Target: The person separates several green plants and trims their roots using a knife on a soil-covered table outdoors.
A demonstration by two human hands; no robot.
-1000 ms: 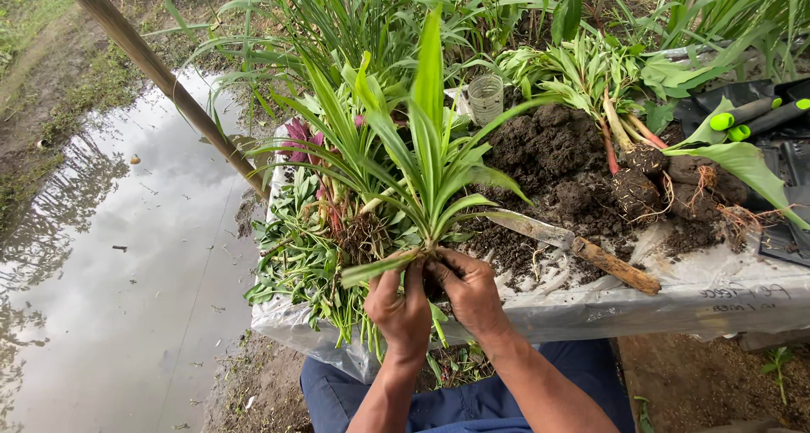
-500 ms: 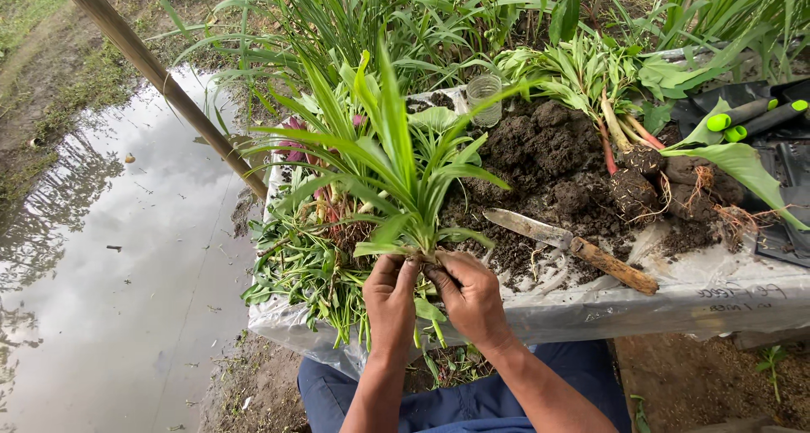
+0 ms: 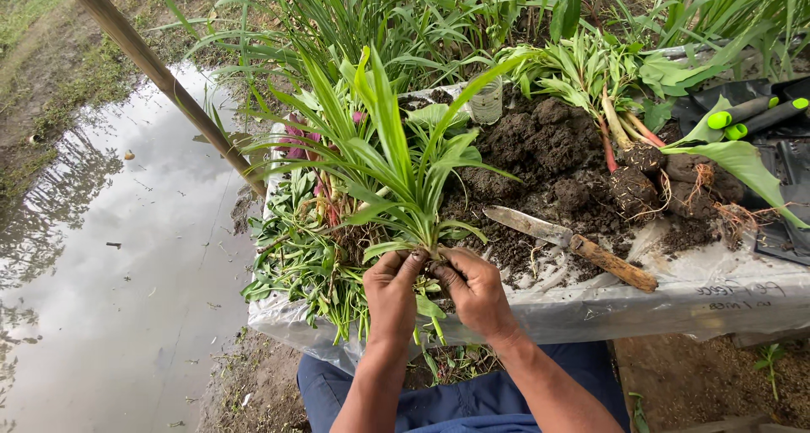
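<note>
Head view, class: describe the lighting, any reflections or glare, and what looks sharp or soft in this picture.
Head view: soft, even daylight with no hard shadows; the puddle mirrors a bright cloudy sky and gives mild glare; the left hand, right hand, green plant, knife and soil are sharp; the wooden pole bows slightly near the frame edge.
</note>
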